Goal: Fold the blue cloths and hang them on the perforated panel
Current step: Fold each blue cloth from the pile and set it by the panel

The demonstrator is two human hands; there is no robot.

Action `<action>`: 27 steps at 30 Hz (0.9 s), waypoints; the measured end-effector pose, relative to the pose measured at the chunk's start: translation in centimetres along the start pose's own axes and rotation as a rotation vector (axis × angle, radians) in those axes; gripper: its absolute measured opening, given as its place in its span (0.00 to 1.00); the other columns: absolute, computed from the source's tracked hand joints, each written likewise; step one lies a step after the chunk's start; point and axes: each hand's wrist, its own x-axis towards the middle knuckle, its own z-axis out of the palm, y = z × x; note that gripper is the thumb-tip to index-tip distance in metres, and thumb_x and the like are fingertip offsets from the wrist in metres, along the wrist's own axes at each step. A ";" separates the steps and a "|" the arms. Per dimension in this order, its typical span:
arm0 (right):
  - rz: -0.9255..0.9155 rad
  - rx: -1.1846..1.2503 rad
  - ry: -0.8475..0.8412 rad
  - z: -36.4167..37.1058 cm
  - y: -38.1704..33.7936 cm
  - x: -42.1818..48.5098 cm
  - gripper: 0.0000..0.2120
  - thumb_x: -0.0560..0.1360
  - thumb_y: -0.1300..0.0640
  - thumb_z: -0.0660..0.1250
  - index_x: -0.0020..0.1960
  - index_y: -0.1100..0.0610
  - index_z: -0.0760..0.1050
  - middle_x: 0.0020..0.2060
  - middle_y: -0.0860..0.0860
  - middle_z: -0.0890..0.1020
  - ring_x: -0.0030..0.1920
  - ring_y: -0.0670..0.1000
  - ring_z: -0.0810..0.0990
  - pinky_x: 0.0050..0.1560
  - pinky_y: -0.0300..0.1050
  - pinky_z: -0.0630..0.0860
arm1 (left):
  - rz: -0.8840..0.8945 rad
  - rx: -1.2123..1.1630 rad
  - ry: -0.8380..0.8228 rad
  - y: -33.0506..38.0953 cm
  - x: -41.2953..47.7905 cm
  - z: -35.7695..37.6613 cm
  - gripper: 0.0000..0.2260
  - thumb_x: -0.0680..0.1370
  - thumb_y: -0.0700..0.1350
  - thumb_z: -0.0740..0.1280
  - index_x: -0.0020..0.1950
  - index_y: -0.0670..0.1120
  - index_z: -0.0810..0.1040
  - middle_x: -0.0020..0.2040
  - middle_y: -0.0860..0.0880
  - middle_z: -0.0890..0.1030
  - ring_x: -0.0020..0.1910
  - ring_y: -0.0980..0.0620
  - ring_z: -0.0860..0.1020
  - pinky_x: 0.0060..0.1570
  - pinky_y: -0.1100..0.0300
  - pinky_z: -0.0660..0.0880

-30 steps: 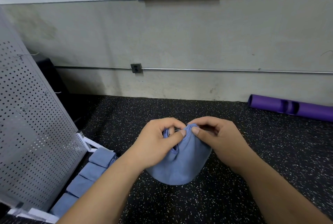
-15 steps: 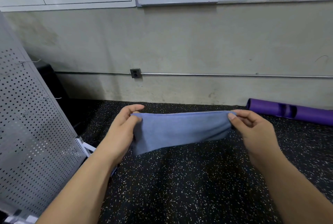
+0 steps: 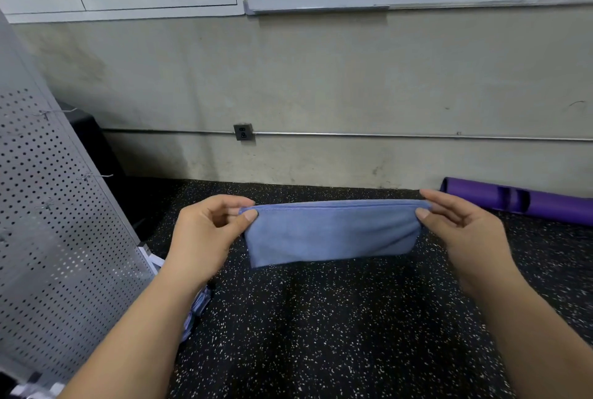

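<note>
A blue cloth (image 3: 330, 231) hangs stretched flat in the air above the speckled black floor, folded so its top edge runs level. My left hand (image 3: 208, 231) pinches its upper left corner and my right hand (image 3: 462, 225) pinches its upper right corner. The grey perforated panel (image 3: 54, 238) leans at the left, with small wire hooks sticking out of it. More blue cloths (image 3: 197, 308) lie at the panel's foot, mostly hidden behind my left forearm.
A purple roll (image 3: 519, 199) lies on the floor at the right by the concrete wall. A metal conduit with a socket box (image 3: 243, 132) runs along that wall. Whiteboards hang above. A dark box stands behind the panel.
One second ago both hands held the cloth bunched together low in front of me. They have since moved apart and up, pulling the cloth out taut between them.
</note>
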 end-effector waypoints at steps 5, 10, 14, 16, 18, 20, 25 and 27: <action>-0.055 -0.108 0.002 0.0 -0.4 -0.1 0.15 0.74 0.69 0.78 0.55 0.54 0.87 0.45 0.51 0.90 0.42 0.44 0.85 0.52 0.35 0.84 | 0.093 0.119 -0.079 -0.1 -0.2 -0.4 0.15 0.76 0.35 0.78 0.57 0.52 0.87 0.48 0.52 0.89 0.48 0.50 0.87 0.54 0.60 0.82; -0.049 -0.171 -0.010 -0.2 -0.6 -0.1 0.14 0.72 0.70 0.79 0.53 0.56 0.87 0.43 0.52 0.89 0.43 0.48 0.86 0.48 0.34 0.83 | 0.145 0.226 -0.055 -0.4 -0.4 -0.4 0.16 0.77 0.34 0.77 0.58 0.54 0.86 0.49 0.57 0.88 0.50 0.57 0.86 0.56 0.65 0.80; -0.031 -0.221 -0.039 -0.4 -0.5 -0.2 0.14 0.71 0.69 0.79 0.53 0.55 0.87 0.45 0.53 0.89 0.43 0.47 0.87 0.47 0.34 0.83 | 0.211 0.361 -0.006 -0.6 -0.4 -0.3 0.17 0.77 0.35 0.77 0.60 0.54 0.86 0.49 0.60 0.87 0.50 0.60 0.85 0.56 0.68 0.79; -0.040 -0.253 -0.056 -0.4 -0.5 -0.2 0.14 0.72 0.68 0.79 0.54 0.55 0.88 0.45 0.53 0.89 0.42 0.45 0.86 0.48 0.35 0.84 | 0.296 0.447 0.029 -0.4 -0.4 -0.2 0.15 0.77 0.35 0.77 0.61 0.51 0.86 0.51 0.60 0.86 0.51 0.63 0.84 0.56 0.70 0.78; -0.059 -0.315 -0.053 -0.4 -0.5 -0.3 0.13 0.73 0.66 0.79 0.54 0.52 0.88 0.43 0.48 0.89 0.41 0.41 0.85 0.49 0.38 0.85 | 0.316 0.509 0.067 -0.5 -0.2 -0.2 0.14 0.78 0.37 0.77 0.61 0.50 0.86 0.51 0.59 0.85 0.50 0.62 0.83 0.56 0.66 0.79; -0.074 -0.580 -0.114 -0.3 -0.4 -0.6 0.09 0.74 0.59 0.80 0.50 0.46 0.88 0.40 0.40 0.88 0.40 0.38 0.84 0.47 0.40 0.82 | 0.246 0.582 0.088 -0.8 -0.3 0.0 0.11 0.78 0.39 0.76 0.59 0.51 0.87 0.50 0.57 0.85 0.49 0.58 0.83 0.57 0.58 0.80; -0.047 -0.297 -0.153 0.3 -0.5 -0.8 0.07 0.75 0.63 0.78 0.51 0.54 0.88 0.44 0.48 0.90 0.46 0.46 0.87 0.50 0.34 0.82 | 0.072 0.597 0.070 -0.9 -0.3 -0.2 0.05 0.80 0.44 0.74 0.49 0.54 0.82 0.44 0.60 0.84 0.44 0.60 0.82 0.46 0.59 0.76; -0.074 -0.313 -0.081 0.0 -0.7 -0.4 0.07 0.75 0.63 0.79 0.50 0.54 0.88 0.43 0.47 0.90 0.45 0.46 0.87 0.48 0.32 0.81 | 0.045 0.500 0.026 -0.6 -0.2 -0.4 0.05 0.81 0.44 0.73 0.49 0.54 0.81 0.44 0.62 0.85 0.44 0.63 0.82 0.46 0.61 0.76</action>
